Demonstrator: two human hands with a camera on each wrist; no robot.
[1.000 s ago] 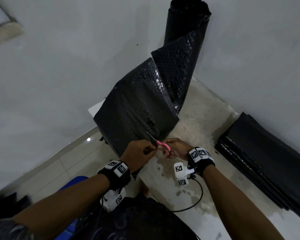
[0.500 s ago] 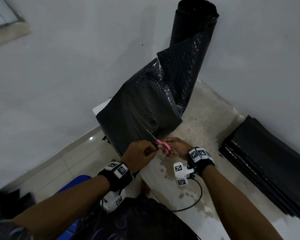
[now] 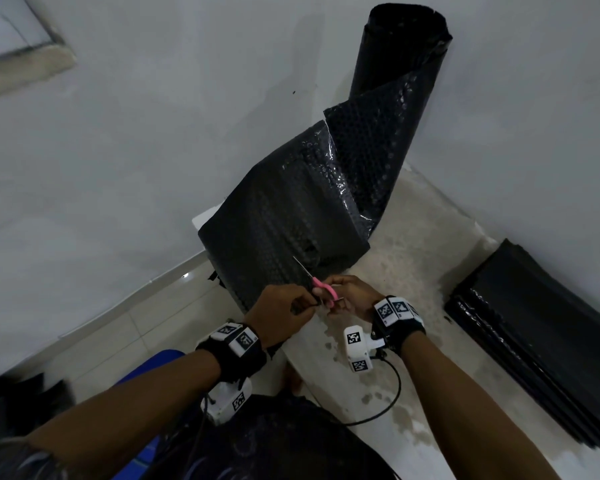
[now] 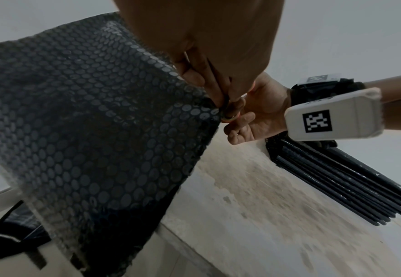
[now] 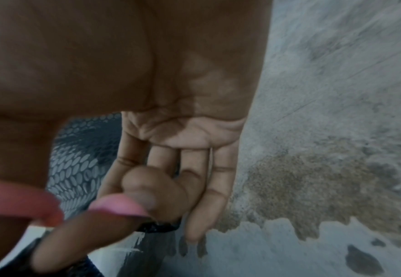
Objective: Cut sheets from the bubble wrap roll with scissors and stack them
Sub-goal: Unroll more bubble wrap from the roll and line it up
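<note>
- The bubble wrap roll point(image 3: 392, 109) stands upright in the corner where two pale walls meet, black and glossy, its loose end unrolled toward the person.
- That unrolled sheet point(image 3: 278, 237) hangs out from the roll and down over the edge of a stained concrete ledge point(image 3: 426, 271); its bubbles show plainly in the left wrist view point(image 4: 95, 135).
- The left hand point(image 3: 284, 315) pinches the near edge of the sheet, fingers curled tight on the plastic (the grip is narrow and full).
- The right hand point(image 3: 352, 294) holds the scissors point(image 3: 317, 287) by their pink handles, thumb and a finger through the loops; the other fingers hang fairly straight in the right wrist view point(image 5: 194, 187).
- The blades point up and away across the sheet, just beside the left hand's pinch; I cannot tell how far apart they stand.
- A stack of cut sheets point(image 3: 541, 344) lies flat on the ledge to the right, against the wall, well apart from the roll; its layered edge shows in the left wrist view point(image 4: 336, 180).
- Both wrists carry black bands with white marker blocks.
</note>
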